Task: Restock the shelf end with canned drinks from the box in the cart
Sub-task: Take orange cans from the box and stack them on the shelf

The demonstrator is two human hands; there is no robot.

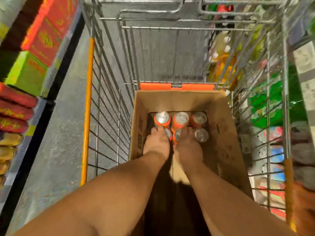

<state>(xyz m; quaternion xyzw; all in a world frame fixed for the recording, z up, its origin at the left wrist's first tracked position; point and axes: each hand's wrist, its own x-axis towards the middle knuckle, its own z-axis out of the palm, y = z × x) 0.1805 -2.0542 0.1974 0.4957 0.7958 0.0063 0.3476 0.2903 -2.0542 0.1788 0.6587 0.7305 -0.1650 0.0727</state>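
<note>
Grey shop floor is seen through a wire cart (105,92). Near-row cans (177,134) are grasped by the left hand (157,142) and right hand (187,147), deep in the cardboard box (219,133); four more cans (162,118) are left beside them.

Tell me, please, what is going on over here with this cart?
A person is reaching both hands into a cardboard box standing in a wire cart. The left hand and right hand each rest on the near row of orange cans. Six cans show; none is lifted out yet.
</note>
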